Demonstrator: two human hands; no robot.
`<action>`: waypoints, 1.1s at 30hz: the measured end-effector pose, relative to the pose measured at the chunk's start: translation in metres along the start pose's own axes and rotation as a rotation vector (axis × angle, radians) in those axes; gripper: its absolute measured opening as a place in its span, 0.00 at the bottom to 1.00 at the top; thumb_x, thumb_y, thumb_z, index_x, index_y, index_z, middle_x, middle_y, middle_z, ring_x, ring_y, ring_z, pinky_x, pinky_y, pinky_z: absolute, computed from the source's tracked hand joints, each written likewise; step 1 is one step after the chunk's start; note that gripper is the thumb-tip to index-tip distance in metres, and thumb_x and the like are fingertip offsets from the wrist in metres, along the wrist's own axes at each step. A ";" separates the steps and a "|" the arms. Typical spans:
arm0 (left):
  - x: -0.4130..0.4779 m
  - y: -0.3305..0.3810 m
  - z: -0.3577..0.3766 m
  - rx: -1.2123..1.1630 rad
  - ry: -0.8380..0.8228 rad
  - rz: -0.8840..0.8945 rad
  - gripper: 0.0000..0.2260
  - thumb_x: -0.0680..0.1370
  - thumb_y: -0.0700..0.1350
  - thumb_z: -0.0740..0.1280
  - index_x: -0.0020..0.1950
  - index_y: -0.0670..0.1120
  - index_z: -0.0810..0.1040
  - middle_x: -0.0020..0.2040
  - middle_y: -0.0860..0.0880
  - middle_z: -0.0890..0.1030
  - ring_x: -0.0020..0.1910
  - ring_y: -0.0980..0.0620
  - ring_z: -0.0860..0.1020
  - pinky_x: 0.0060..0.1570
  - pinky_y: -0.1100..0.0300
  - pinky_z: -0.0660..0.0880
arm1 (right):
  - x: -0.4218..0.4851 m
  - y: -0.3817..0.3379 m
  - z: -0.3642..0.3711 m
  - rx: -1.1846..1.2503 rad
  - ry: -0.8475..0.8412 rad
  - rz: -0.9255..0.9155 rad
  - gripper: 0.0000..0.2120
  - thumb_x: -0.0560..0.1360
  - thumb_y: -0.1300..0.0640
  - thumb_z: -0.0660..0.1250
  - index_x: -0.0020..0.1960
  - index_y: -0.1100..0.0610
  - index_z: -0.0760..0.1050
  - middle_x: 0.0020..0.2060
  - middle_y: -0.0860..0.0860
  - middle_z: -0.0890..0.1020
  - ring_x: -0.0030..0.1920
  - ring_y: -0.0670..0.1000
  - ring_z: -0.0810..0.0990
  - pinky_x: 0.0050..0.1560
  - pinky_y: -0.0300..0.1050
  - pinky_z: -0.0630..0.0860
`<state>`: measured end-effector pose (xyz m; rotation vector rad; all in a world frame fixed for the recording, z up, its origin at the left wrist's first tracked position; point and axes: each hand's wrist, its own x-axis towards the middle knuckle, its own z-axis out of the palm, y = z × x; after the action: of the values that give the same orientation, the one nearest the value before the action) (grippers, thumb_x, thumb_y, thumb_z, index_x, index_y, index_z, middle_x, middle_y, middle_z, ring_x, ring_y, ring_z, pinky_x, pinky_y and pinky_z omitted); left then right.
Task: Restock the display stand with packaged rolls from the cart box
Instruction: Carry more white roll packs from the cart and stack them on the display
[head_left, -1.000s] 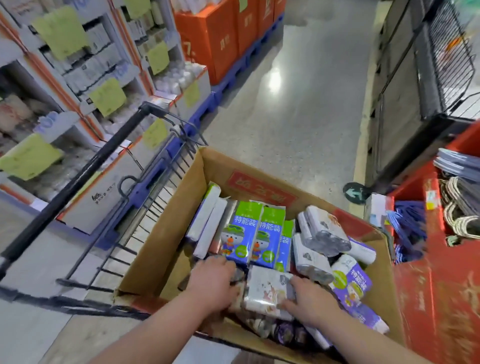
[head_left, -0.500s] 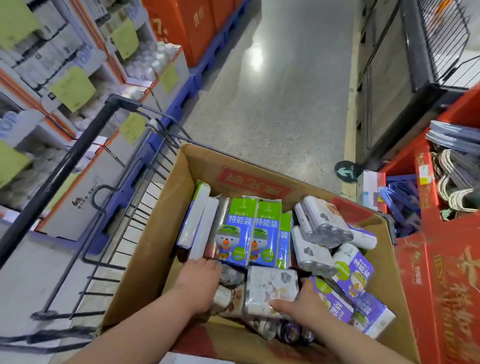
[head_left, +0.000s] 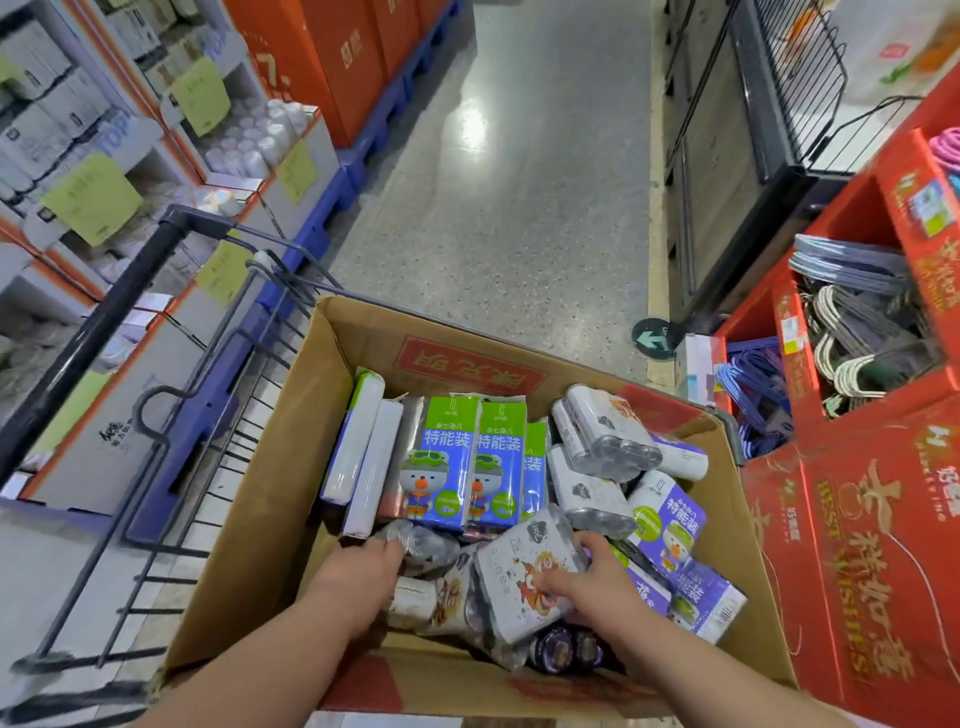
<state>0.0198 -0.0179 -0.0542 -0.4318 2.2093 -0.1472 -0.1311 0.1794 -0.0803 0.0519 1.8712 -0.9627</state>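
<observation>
While I am leaning over the aisle, the red display stand (head_left: 857, 545) is filling my three o'clock side, its open compartments holding bundled hangers (head_left: 852, 332). At nine o'clock the cart (head_left: 93, 332) is showing its dark handle bar and wire frame. The cardboard box (head_left: 270, 509) is sitting in the cart straight ahead of me, just beside the stand, and the packaged rolls are all lying inside it.

Blue-and-green packs (head_left: 441, 467) are standing upright at the box's middle. Purple packs (head_left: 670, 519) are lying tilted toward four o'clock.

Nearer me, at the box's six o'clock end, a white printed pack (head_left: 519, 587) is lying on other packs. My right hand (head_left: 592, 582) is gripping it, thumb pressing on its printed face and fingers wrapping over its far edge.

At its ten o'clock, a grey clear-wrapped pack (head_left: 423, 543) is lying low in the box. My left hand (head_left: 363, 571) is curling its fingers onto the near end of this pack, holding it.
</observation>
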 end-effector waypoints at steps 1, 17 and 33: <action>-0.001 0.001 -0.003 -0.018 0.001 -0.004 0.19 0.80 0.40 0.59 0.70 0.43 0.61 0.68 0.42 0.69 0.65 0.43 0.73 0.60 0.51 0.71 | -0.003 -0.001 -0.001 0.025 0.001 -0.007 0.24 0.64 0.63 0.76 0.54 0.52 0.69 0.45 0.54 0.83 0.39 0.54 0.81 0.41 0.49 0.77; -0.033 0.025 -0.082 -1.114 0.277 0.068 0.16 0.66 0.53 0.72 0.49 0.54 0.70 0.46 0.51 0.78 0.40 0.52 0.74 0.35 0.64 0.68 | -0.068 -0.034 -0.085 0.188 0.231 -0.286 0.22 0.67 0.62 0.75 0.54 0.49 0.69 0.47 0.52 0.81 0.47 0.56 0.83 0.50 0.54 0.80; -0.149 0.239 -0.140 -1.658 0.219 0.593 0.14 0.74 0.39 0.70 0.58 0.48 0.74 0.43 0.46 0.78 0.34 0.51 0.73 0.33 0.59 0.67 | -0.308 0.122 -0.215 0.486 0.776 -0.448 0.21 0.68 0.61 0.75 0.57 0.51 0.72 0.45 0.52 0.83 0.37 0.53 0.82 0.38 0.47 0.78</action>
<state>-0.0644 0.2521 0.0829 -0.5532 2.0612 2.0936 -0.0827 0.5104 0.1299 0.3523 2.3376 -1.8960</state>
